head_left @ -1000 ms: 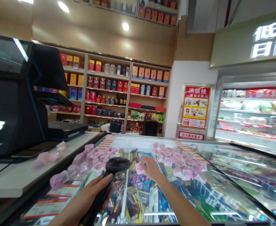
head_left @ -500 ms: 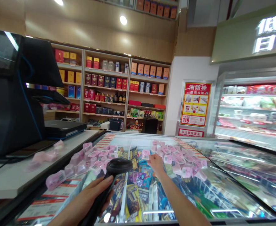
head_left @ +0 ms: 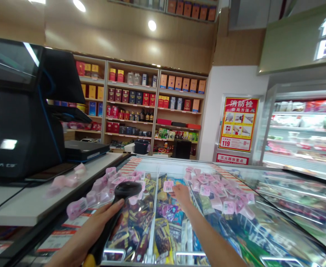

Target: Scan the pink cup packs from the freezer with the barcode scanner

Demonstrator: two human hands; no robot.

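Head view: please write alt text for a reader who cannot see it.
The left hand grips a black scanner over a glass-topped freezer; the right hand holds up one pink packet. More pink packets lie on the glass, a register at left.

Ceiling: wood-toned panelling with round recessed lights (head_left: 152, 25) glowing overhead.
Back wall: wooden shelving (head_left: 140, 104), well beyond the grip, stocked with red, orange and dark boxes and small bottles.
Upper ledge: a row of orange boxes (head_left: 192, 11) just under the ceiling.
Right of the shelving: a white wall carrying a red and yellow poster (head_left: 238, 124).
Far right: an open refrigerated case (head_left: 302, 129), brightly lit, below a green lit sign (head_left: 299, 40).
Left: a pale counter (head_left: 32, 202) bearing a black register terminal (head_left: 18, 111).
Below: the glass lid of a chest freezer (head_left: 263, 211).
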